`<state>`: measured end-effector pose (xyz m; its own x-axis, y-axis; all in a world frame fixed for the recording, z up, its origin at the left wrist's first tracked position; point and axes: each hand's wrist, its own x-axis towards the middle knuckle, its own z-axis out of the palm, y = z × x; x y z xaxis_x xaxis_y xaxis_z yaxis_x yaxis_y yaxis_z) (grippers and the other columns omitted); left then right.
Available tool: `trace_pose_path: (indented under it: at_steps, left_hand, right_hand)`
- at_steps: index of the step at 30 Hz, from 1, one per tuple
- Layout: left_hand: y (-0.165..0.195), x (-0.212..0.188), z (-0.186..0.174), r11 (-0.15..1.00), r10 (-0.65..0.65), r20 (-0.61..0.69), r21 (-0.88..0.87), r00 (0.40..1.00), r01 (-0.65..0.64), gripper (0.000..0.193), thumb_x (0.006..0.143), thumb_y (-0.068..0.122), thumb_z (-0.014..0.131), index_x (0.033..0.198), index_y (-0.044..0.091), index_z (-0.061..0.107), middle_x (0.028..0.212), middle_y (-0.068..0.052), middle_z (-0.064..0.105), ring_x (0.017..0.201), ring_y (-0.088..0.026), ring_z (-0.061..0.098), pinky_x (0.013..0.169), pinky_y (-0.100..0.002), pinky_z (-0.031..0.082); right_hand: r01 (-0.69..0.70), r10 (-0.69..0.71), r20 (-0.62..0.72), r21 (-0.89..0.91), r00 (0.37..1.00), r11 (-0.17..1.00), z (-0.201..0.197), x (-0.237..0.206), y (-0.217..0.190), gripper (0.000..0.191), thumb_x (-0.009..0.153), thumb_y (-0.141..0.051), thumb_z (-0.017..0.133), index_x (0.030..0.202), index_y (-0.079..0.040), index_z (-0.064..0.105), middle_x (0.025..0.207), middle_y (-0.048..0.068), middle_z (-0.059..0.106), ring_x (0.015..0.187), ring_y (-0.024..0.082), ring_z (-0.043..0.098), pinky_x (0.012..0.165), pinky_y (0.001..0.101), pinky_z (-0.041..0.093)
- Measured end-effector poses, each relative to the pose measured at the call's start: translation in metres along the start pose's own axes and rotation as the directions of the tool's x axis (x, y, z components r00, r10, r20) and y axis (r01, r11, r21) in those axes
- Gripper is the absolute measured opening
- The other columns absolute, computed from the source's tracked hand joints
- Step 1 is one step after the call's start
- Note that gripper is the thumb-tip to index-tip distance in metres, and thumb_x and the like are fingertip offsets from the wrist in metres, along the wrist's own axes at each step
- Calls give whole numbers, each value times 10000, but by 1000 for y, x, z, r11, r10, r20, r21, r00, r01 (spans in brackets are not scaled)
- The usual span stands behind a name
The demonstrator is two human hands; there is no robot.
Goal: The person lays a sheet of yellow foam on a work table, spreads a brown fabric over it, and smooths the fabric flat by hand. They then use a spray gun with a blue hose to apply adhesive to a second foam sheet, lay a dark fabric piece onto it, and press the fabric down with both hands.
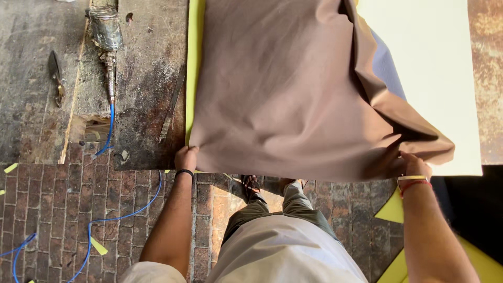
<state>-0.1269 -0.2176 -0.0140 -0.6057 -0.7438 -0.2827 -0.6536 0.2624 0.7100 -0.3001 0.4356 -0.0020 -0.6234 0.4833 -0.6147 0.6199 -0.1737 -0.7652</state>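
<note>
Brown fabric [293,89] lies draped over yellow foam [195,63] at the workbench's [146,78] near edge. Left hand [185,157] pinches its near-left corner; right hand [414,165] grips its lifted near-right corner, fingers closed on the cloth

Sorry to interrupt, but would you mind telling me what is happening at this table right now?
A person stands at a worn worktable, holding a brown sheet by its near edge, left hand at one corner, right hand at the other. The sheet lies rumpled over yellow foam and a white panel. A spray gun with a blue hose rests to the left.
</note>
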Motion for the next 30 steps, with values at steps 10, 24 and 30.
trace_pose_path:
  at_steps: [10,24,30]
  left_hand:
    - [215,115,-28,574,-6,359,-763,933,297,339,972,322,640,1172,55,699,1119,-117,749,1003,-251,716,854,-450,590]
    - [180,40,-107,814,256,-123,-508,959,-282,293,1028,325,604,1163,95,726,1051,-44,747,952,-167,679,827,-338,554]
    - [36,34,-24,963,184,-51,-190,982,-191,340,1030,339,682,984,3,676,875,-193,690,765,-263,598,760,-406,510]
  right_hand:
    - [40,-290,332,592,898,805,112,-22,-184,289,1059,-130,507,1221,28,688,1101,125,721,870,223,758,806,321,687]
    - [400,-514,5,621,858,674,35,-97,-203,254,1041,2,681,1282,40,611,1236,161,719,1031,264,790,852,335,665]
    - [267,-258,-76,371,963,889,29,-40,-34,310,976,67,684,1262,30,568,1172,126,690,916,235,754,764,345,663]
